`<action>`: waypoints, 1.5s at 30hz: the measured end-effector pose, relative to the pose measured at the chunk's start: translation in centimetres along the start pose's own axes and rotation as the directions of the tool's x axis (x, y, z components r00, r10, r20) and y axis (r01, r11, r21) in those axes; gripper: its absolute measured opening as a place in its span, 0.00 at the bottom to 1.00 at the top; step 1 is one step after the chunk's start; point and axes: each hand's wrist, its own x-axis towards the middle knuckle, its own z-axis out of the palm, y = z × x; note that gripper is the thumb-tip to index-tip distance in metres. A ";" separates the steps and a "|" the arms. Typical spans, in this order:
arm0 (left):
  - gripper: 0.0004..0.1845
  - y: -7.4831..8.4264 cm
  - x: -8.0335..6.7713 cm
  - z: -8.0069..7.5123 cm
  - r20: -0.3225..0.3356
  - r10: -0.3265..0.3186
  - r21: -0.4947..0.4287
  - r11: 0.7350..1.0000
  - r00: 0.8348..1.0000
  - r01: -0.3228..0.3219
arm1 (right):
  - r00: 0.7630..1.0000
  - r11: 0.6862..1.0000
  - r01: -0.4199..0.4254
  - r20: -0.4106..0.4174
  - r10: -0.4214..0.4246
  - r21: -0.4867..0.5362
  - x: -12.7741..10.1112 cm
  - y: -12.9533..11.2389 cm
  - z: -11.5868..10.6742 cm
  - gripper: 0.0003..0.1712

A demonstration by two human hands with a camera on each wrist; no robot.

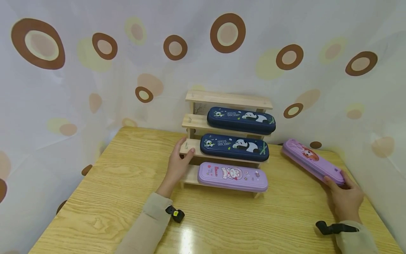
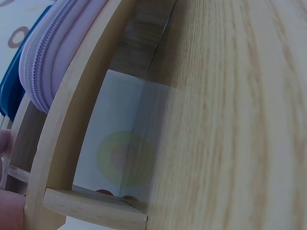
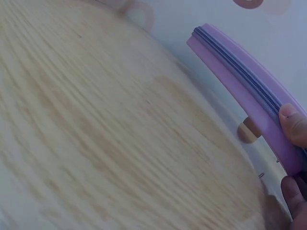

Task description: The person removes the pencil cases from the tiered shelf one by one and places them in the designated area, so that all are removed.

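A stepped wooden rack (image 1: 190, 121) stands at the back of the table. Two navy panda pencil cases (image 1: 241, 120) (image 1: 234, 147) lie on its upper steps, and a purple pencil case (image 1: 232, 176) lies on the lowest step. My left hand (image 1: 179, 160) grips the left end of the rack's middle step. In the left wrist view the rack's side (image 2: 67, 139) and the purple case's zip edge (image 2: 48, 57) show close up. My right hand (image 1: 344, 197) holds the near end of a second purple pencil case (image 1: 312, 160) (image 3: 244, 91), lifted at a tilt off the table at the right.
The wooden table (image 1: 127, 197) runs to its right edge just beyond my right hand. A white curtain with brown circles (image 1: 95, 70) hangs close behind and around the table. Black wrist mounts (image 1: 175, 213) (image 1: 333, 228) sit on both sleeves.
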 end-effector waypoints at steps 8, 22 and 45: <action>0.32 0.2 -0.2 -0.1 0.008 0.007 0.000 1.000 1.000 -0.007 | 0.999 0.996 -0.017 0.030 0.020 -0.086 1.2 1.0 -0.1 0.43; 0.32 0.3 -0.2 -0.1 0.007 0.011 -0.010 1.000 1.000 -0.010 | 0.997 0.983 0.026 0.072 -0.014 -0.180 0.7 0.4 0.0 0.41; 0.33 0.2 -0.2 0.0 0.007 0.027 -0.017 0.999 1.000 -0.027 | 0.999 0.999 -0.019 -0.039 0.020 0.026 -0.9 -0.8 -0.8 0.35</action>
